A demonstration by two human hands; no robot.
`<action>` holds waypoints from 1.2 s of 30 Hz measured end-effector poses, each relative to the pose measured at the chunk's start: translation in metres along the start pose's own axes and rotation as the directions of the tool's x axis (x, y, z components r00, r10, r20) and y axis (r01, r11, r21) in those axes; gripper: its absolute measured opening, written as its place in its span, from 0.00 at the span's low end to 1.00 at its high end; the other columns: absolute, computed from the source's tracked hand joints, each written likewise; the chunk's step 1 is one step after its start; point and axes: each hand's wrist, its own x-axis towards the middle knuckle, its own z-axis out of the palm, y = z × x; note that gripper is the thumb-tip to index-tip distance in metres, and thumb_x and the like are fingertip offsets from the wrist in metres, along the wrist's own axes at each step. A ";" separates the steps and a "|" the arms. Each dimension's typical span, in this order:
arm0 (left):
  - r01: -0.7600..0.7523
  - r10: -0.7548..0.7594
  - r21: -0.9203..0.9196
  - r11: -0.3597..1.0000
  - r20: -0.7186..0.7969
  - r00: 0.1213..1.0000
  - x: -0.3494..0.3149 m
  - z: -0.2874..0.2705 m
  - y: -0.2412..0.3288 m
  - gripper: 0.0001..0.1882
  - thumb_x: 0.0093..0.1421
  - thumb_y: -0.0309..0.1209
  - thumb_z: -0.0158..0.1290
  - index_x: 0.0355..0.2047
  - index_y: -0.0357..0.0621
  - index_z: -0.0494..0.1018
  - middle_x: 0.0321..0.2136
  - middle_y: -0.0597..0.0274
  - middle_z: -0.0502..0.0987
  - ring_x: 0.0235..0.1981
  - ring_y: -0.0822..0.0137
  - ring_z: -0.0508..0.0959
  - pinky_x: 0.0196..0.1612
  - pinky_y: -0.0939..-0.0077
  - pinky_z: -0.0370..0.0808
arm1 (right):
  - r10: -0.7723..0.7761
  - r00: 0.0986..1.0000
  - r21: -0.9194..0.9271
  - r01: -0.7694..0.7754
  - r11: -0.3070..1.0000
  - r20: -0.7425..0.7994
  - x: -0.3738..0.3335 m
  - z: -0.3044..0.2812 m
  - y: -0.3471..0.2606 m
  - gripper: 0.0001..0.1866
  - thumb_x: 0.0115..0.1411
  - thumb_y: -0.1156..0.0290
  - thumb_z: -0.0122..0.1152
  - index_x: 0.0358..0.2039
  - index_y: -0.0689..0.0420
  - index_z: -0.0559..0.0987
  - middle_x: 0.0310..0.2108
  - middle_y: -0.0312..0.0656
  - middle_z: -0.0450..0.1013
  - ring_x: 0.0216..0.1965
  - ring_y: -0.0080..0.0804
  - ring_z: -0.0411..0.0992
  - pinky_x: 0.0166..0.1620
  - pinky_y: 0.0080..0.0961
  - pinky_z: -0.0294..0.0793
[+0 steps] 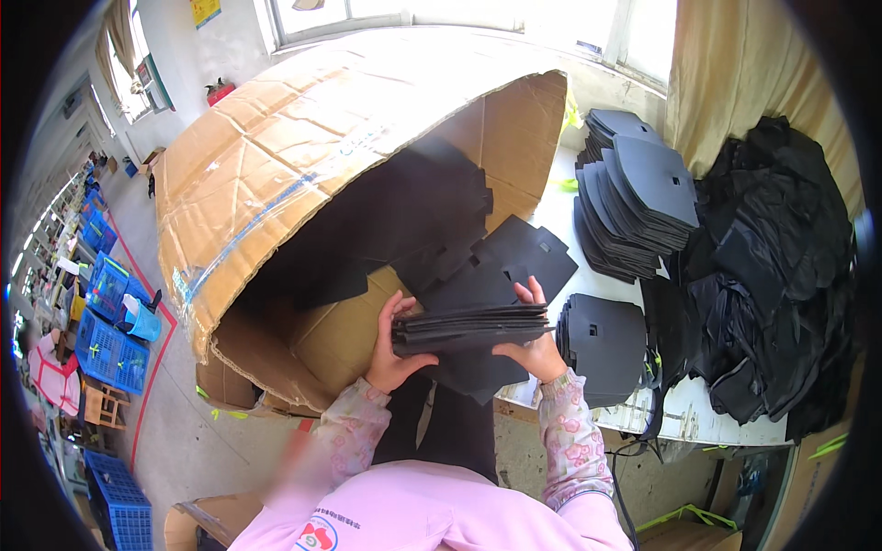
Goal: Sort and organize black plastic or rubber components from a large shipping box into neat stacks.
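Observation:
Between my two hands is a stack of thin black sheets [470, 329], held level in front of my body. My left hand [395, 347] grips its left end, thumb below and fingers up behind. At the right end, my right hand [536, 342] closes on the same stack. Just beyond, more flat black sheets with small square cut-outs [528, 253] spill from the mouth of a big cardboard box [266, 174] lying on its side. Another black sheet [478, 375] shows beneath the held stack. The box's deep interior is dark.
On the white table [684, 418] at right stand neat piles of black sheets [634, 197] and a nearer pile [602, 344]. A heap of black fabric [772, 266] covers the table's far right. Blue crates [110, 349] line the floor at left.

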 end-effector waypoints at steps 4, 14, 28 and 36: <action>0.090 -0.095 -0.052 0.995 -0.085 0.992 0.010 0.010 -0.006 0.51 0.42 0.24 0.70 0.63 0.44 0.51 0.54 0.56 0.65 0.54 0.64 0.67 0.56 0.71 0.65 | 0.019 1.000 0.029 -0.019 0.999 -0.006 0.014 0.004 0.008 0.57 0.38 0.79 0.77 0.65 0.57 0.51 0.61 0.48 0.58 0.57 0.37 0.64 0.58 0.29 0.64; 0.013 -0.065 -0.200 0.980 -0.254 0.965 0.044 0.043 0.065 0.37 0.53 0.20 0.59 0.60 0.45 0.54 0.53 0.53 0.65 0.50 0.63 0.71 0.53 0.70 0.69 | -0.127 0.964 -0.048 0.119 0.992 -0.232 0.017 -0.013 -0.050 0.49 0.42 0.74 0.77 0.62 0.58 0.56 0.53 0.44 0.66 0.54 0.36 0.66 0.56 0.30 0.65; 0.865 -0.942 -0.449 0.223 0.129 0.310 -0.087 0.020 -0.007 0.21 0.64 0.44 0.52 0.47 0.42 0.66 0.40 0.56 0.73 0.43 0.62 0.75 0.50 0.66 0.72 | 0.137 0.712 -0.632 -0.682 0.368 -0.688 -0.102 -0.173 -0.014 0.33 0.53 0.65 0.67 0.56 0.62 0.66 0.53 0.51 0.67 0.51 0.48 0.68 0.54 0.37 0.67; 0.815 -0.924 -0.561 0.145 0.217 0.314 -0.078 0.037 -0.041 0.24 0.60 0.45 0.57 0.45 0.41 0.64 0.42 0.54 0.72 0.46 0.56 0.75 0.51 0.53 0.71 | 0.048 0.990 -0.939 0.113 0.326 0.136 -0.006 0.008 -0.041 0.35 0.50 0.82 0.55 0.60 0.51 0.64 0.58 0.50 0.62 0.64 0.47 0.55 0.65 0.51 0.50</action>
